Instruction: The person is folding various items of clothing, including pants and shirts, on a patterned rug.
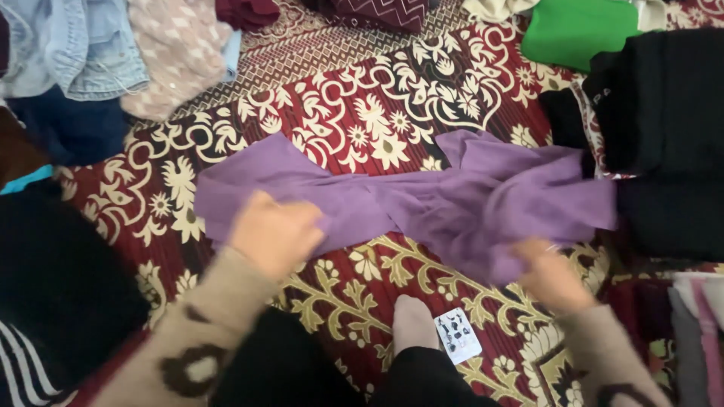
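Red patterned carpet (362,113) lay under a long purple cloth garment (422,200), axis running L-R; our left hand (273,235) and right hand (549,277) each pinched its near edge.

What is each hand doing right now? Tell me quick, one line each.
Left hand: closed, gripping the near edge of the purple cloth.
Right hand: closed on the same cloth's near edge, though blurred.

Bare carpet (377,98) above purple cloth (422,200) (open); black pile (664,113) blocks right
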